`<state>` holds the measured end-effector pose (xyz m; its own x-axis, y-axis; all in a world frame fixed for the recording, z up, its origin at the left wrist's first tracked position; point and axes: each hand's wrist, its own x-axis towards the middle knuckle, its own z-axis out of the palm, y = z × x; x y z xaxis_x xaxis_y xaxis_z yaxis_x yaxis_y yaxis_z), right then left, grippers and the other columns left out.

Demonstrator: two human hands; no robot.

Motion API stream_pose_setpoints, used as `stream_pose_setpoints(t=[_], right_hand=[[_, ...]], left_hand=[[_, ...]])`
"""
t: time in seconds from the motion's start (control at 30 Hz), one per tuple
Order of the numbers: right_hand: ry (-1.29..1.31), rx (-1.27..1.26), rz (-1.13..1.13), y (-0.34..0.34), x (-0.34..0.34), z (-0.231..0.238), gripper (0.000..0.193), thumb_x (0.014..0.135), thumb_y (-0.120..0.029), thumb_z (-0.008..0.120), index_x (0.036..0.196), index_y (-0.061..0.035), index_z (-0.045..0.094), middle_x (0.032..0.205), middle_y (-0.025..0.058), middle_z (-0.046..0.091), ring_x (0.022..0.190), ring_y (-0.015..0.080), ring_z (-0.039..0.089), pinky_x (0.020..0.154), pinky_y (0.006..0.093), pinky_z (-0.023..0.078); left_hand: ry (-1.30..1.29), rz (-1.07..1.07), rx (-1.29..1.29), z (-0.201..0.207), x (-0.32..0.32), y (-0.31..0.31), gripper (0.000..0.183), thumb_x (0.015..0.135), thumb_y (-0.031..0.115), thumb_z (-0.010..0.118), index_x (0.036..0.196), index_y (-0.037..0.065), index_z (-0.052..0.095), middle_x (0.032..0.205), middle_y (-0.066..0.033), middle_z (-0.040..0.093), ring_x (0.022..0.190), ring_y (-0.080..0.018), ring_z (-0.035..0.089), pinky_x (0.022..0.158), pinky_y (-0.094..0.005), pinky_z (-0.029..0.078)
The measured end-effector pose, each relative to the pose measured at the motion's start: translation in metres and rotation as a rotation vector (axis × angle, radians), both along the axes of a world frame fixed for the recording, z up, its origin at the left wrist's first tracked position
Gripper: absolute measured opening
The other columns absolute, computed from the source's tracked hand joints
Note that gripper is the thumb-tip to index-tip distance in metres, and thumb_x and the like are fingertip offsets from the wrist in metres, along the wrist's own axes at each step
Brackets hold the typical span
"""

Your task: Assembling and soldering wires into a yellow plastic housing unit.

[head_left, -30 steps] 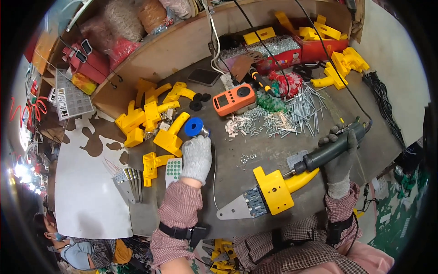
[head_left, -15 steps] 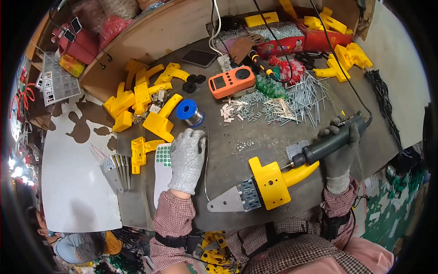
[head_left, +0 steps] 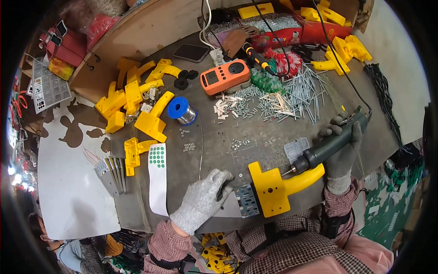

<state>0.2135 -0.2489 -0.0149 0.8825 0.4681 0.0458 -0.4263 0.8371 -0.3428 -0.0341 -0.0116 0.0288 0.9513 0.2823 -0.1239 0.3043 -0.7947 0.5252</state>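
Table, L: heap of yellow plastic pistol-shaped housings (head_left: 150,123); just beside it, blue plastic spool of silver wire (head_left: 178,108), loose wire running twd L hand
Near L forearm: long white paper strip w/ green round stickers (head_left: 158,182)
Table, back: orange plastic boxy meter (head_left: 225,76); spread of long silver metal screws (head_left: 312,98) to its R
In the way: thin black cord (head_left: 336,60) hangs across yellow parts at back R; L hand hides plate's narrow end
Workpiece: yellow plastic T-shaped housing (head_left: 270,189), flat on table btwn hands; tapered grey metal plate (head_left: 231,208) juts L
R hand: grey-gloved R hand (head_left: 341,155) wrapped round dark cylindrical power screwdriver (head_left: 325,148); bit at housing's upper edge, can't tell if touching
L hand: grey-gloved L hand (head_left: 203,198) over plate, fingers bent, narrow gap; can't tell if anything's held
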Motion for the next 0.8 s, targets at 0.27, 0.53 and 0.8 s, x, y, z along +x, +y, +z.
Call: stream_pose_setpoints(t=[0.27, 0.53, 0.8], right_hand=[[0.038, 0.001, 0.02, 0.001, -0.002, -0.001, 0.042, 0.095, -0.035, 0.067, 0.123, -0.0071, 0.052, 0.103, 0.0051, 0.061, 0.087, 0.014, 0.063, 0.089, 0.0371, 0.052], [0.038, 0.019, 0.045, 0.0, -0.004, 0.0, 0.043, 0.095, -0.036, 0.066, 0.125, -0.0073, 0.052, 0.103, 0.0053, 0.061, 0.087, 0.0142, 0.063, 0.089, 0.0369, 0.052], [0.01, 0.004, 0.024, 0.002, -0.008, -0.001, 0.042, 0.095, -0.039, 0.066, 0.122, -0.0084, 0.054, 0.104, 0.0071, 0.061, 0.087, 0.0148, 0.063, 0.088, 0.0371, 0.052]], left_hand=[[0.039, -0.523, 0.412, -0.005, 0.032, 0.015, 0.023, 0.09, 0.013, 0.06, 0.112, 0.008, 0.065, 0.106, -0.0105, 0.062, 0.102, -0.0282, 0.064, 0.089, -0.0398, 0.053], [0.116, -0.469, 0.55, -0.009, 0.041, 0.015, 0.017, 0.089, 0.013, 0.061, 0.103, 0.005, 0.064, 0.1, -0.0124, 0.062, 0.096, -0.0293, 0.065, 0.087, -0.0413, 0.053], [-0.414, 0.37, -0.274, -0.038, -0.011, -0.059, 0.011, 0.084, 0.002, 0.068, 0.093, 0.005, 0.061, 0.096, -0.0093, 0.056, 0.089, -0.0206, 0.059, 0.079, -0.0306, 0.049]])
